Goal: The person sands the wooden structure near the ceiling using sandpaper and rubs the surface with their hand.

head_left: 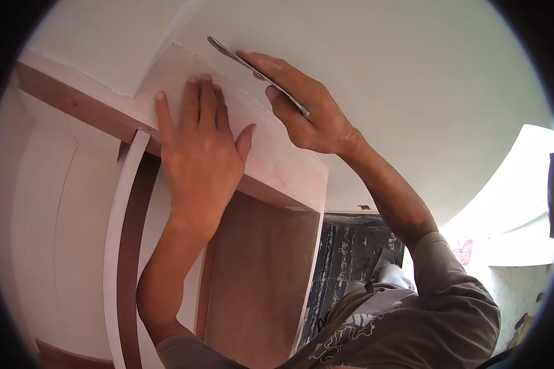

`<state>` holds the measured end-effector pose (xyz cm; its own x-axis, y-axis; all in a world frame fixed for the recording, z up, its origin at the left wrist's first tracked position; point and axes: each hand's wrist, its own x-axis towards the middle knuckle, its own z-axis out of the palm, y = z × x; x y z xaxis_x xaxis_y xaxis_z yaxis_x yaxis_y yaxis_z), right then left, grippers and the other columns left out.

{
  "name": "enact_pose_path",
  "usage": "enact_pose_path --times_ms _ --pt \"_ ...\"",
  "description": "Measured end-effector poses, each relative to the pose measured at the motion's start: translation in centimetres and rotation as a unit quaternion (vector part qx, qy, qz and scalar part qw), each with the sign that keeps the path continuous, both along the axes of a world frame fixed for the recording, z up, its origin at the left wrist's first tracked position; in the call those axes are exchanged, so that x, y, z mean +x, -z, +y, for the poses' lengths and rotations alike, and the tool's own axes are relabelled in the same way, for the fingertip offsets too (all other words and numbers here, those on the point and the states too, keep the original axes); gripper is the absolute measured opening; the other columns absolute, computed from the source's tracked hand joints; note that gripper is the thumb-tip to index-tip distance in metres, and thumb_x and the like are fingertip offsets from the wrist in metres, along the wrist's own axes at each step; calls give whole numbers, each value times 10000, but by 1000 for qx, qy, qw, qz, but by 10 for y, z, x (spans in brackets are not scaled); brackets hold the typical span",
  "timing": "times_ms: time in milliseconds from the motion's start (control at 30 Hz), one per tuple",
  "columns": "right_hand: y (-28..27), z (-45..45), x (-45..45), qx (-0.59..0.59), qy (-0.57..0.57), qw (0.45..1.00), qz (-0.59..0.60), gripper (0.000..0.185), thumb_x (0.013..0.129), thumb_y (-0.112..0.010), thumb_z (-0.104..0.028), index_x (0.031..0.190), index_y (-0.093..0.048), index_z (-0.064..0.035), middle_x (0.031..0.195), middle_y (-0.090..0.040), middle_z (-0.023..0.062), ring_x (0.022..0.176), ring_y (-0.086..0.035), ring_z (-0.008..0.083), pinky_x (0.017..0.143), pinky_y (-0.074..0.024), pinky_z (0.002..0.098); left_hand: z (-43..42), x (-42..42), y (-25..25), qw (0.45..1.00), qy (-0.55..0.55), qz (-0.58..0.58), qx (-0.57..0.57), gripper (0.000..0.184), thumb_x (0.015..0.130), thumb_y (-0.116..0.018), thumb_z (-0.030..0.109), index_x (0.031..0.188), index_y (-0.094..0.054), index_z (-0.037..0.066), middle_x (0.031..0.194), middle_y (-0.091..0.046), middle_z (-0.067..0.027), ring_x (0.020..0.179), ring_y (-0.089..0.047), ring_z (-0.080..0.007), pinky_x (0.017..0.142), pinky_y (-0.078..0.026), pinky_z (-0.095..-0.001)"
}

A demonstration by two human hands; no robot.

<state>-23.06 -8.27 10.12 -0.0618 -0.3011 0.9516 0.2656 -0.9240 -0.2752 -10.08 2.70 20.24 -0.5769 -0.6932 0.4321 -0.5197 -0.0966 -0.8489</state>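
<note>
My left hand (202, 144) lies with its fingers stretched out on the pale, whitish top board (277, 163) of a wooden cabinet. Its thumb is spread to the right. Up against the smooth wall beside the board, my right hand (308, 104) grips a thin, slightly bent grey sheet (228, 52), which looks like folded sandpaper. The sheet is seen almost edge-on, so its faces are mostly hidden. My right fingers lie along one side of it and the thumb on the other.
Below the board, the cabinet has an open compartment with a brown inner panel (255, 270). A pale upright edge (120, 246) stands to the left. Dark, white-smeared flooring (345, 246) shows beyond the cabinet, and bright light comes from the right.
</note>
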Motion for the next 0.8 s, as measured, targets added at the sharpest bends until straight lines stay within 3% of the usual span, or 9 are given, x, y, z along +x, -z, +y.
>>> enact_pose_path --times_ms 300,533,633,700,800 --pt "5 0 -8 56 -54 997 0 519 931 -485 36 1449 -492 2 1378 -600 201 1261 -592 331 1055 -473 380 -18 -3 -19 999 -9 -26 -35 576 938 -644 419 1293 -636 -35 1411 -586 -132 1358 -492 -274 1162 -322 -539" --pt "8 -6 -2 30 -41 998 -30 500 941 -485 30 1440 -510 6 1373 -612 205 1232 -617 296 1037 -474 355 -24 1 -4 999 -22 -32 -6 623 925 -631 455 1311 -634 -33 1419 -565 -155 1391 -436 -290 1194 -264 -545" --pt "6 0 -4 48 -40 998 -15 500 950 -488 16 1449 -508 -5 1302 -654 213 1142 -661 281 988 -499 354 -20 3 4 999 -17 -19 19 629 930 -621 462 1319 -629 -32 1433 -554 -158 1398 -432 -297 1204 -251 -551" --pt "3 8 -13 143 -78 985 48 497 958 -495 5 1454 -507 -11 1179 -693 197 997 -681 251 911 -524 348 -17 1 10 999 -20 -13 40 632 933 -615 465 1321 -628 -33 1439 -548 -161 1400 -433 -299 1209 -245 -552" --pt "2 8 -14 147 -77 985 44 484 972 -512 -21 1456 -507 -15 994 -707 159 795 -651 199 793 -537 335 -12 -1 21 998 -26 -21 61 631 934 -613 469 1312 -633 -37 1439 -545 -167 1396 -442 -297 1211 -244 -555"
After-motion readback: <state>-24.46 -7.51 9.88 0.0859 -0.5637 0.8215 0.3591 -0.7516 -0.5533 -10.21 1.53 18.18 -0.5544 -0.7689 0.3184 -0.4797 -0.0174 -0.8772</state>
